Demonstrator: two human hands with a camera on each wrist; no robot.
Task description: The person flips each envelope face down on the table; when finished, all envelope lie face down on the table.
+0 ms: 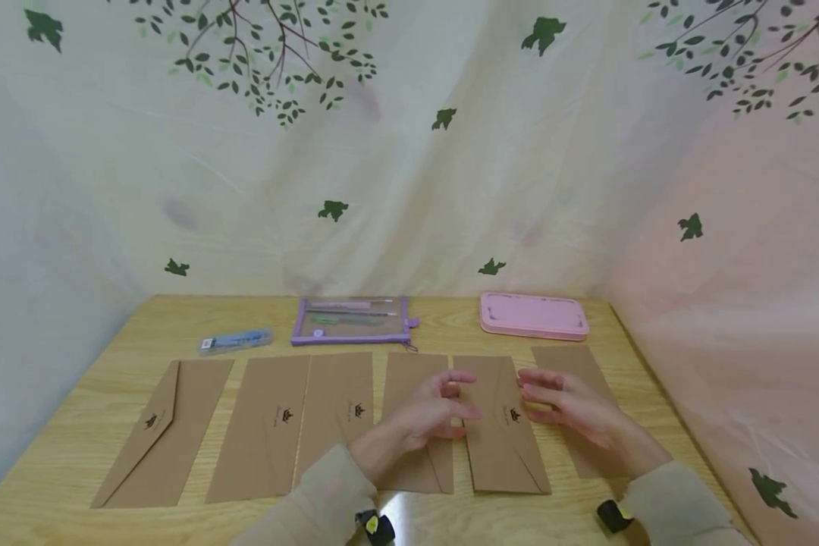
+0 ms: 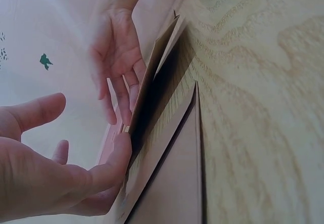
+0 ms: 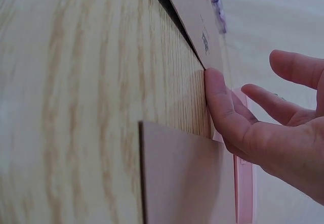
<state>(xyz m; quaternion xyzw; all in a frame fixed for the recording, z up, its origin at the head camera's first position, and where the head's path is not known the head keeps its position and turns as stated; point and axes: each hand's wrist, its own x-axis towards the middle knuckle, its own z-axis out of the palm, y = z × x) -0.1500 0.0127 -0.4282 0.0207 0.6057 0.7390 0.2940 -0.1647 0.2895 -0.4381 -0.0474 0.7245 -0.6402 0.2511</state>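
A brown kraft envelope (image 1: 498,425) with a small black crown print lies between my two hands. My left hand (image 1: 426,413) is over the neighbouring envelope (image 1: 433,462), its fingertips right at the middle envelope's left edge. On the other side, my right hand (image 1: 576,409) has its fingers extended, the tips beside the right edge. In the right wrist view, a fingertip (image 3: 215,80) meets the edge of the printed envelope (image 3: 195,21). The left wrist view shows the envelope (image 2: 154,64) edge-on, with a dark shadow under it. Both thumbs stand apart from the paper.
More envelopes lie left, one with its flap outlined (image 1: 171,432); another envelope (image 1: 573,364) lies partly under my right hand. Behind the row are a blue pen-like packet (image 1: 235,341), a purple-edged clear pencil pouch (image 1: 351,339) and a pink case (image 1: 534,315). A printed curtain (image 1: 409,189) surrounds the table.
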